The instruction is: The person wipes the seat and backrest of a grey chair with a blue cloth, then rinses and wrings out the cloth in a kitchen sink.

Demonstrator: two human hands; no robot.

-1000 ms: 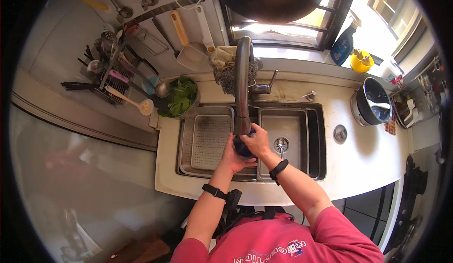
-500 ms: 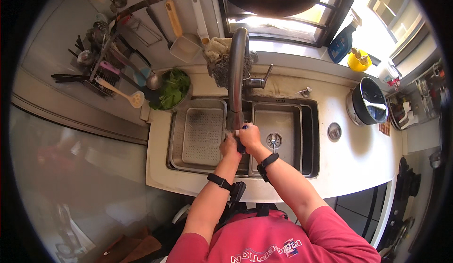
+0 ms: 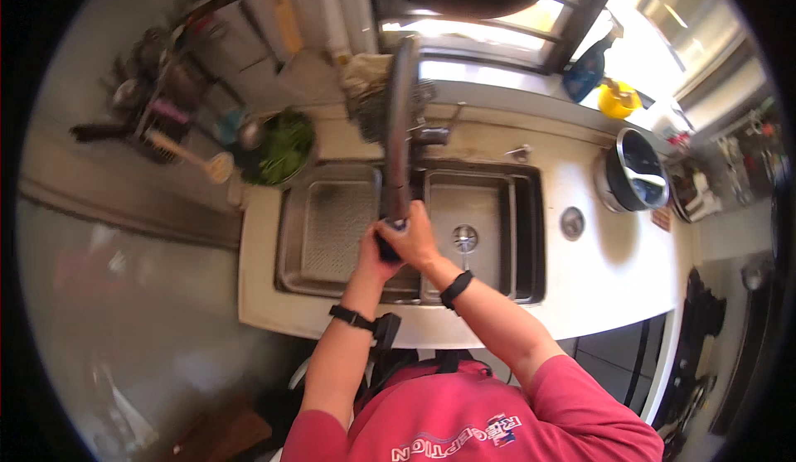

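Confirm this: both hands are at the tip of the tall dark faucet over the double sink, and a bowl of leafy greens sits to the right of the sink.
Wrong side. The head view shows the bowl of leafy greens left of the double sink. Both hands, left hand and right hand, are at the faucet tip.

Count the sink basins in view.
2. The left basin holds a ribbed tray; the right basin shows its round drain. Both hands, left hand and right hand, grip the faucet spout above the divider.
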